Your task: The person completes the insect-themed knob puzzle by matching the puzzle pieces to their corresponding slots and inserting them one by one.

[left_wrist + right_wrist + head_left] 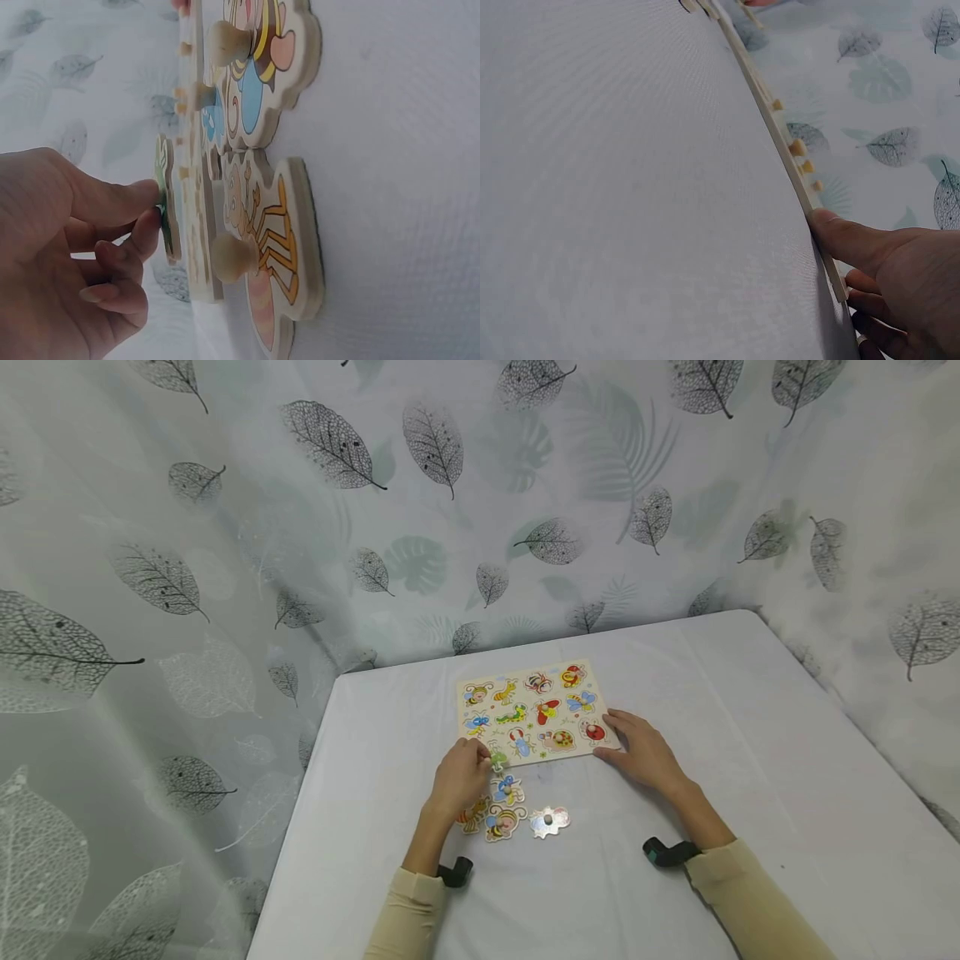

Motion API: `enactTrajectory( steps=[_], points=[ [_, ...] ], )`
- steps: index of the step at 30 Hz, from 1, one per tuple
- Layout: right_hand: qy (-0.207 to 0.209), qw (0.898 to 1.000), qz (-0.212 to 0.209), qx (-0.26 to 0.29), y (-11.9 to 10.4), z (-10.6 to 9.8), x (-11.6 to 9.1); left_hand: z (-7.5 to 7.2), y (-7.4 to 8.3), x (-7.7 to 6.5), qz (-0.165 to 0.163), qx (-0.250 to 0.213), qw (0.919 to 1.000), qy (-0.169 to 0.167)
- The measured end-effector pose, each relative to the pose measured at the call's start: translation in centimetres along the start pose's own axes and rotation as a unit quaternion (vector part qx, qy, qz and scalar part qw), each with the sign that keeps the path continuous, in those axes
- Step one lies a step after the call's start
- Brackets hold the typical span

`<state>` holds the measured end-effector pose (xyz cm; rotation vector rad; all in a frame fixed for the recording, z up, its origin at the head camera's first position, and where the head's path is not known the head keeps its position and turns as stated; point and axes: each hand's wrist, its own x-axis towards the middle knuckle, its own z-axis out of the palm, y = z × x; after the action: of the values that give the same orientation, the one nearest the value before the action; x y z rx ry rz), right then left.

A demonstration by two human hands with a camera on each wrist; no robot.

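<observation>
The left hand (460, 772) pinches a green piece (169, 225) between thumb and fingertips, likely to keep its underside free. The right hand (645, 756) grips the lower-right corner of the board (579, 750), probably steadying it. The green piece lies at the left fingertips, by the board's lower-left corner; 4 loose pieces (498, 825) lie lower in the frame.

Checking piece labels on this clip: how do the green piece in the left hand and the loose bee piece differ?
The green piece is held up in the left hand; the bee piece lies on the table. The green piece shows mainly green; the bee piece has yellow and dark stripes and a blue wing. The bee piece's knob shows, while fingers hide any knob on the green piece. Both are flat cut-outs with pale edges.
</observation>
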<state>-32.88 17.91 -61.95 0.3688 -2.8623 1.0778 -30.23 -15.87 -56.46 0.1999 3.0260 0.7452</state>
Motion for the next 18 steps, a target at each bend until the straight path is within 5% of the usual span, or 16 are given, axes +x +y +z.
enactTrajectory(
  steps=[18],
  points=[
    [0.005,1.0,0.004,0.002,-0.21,0.0,-0.16,0.16,-0.68,0.72,-0.006,0.017,0.9997,0.015]
  ],
)
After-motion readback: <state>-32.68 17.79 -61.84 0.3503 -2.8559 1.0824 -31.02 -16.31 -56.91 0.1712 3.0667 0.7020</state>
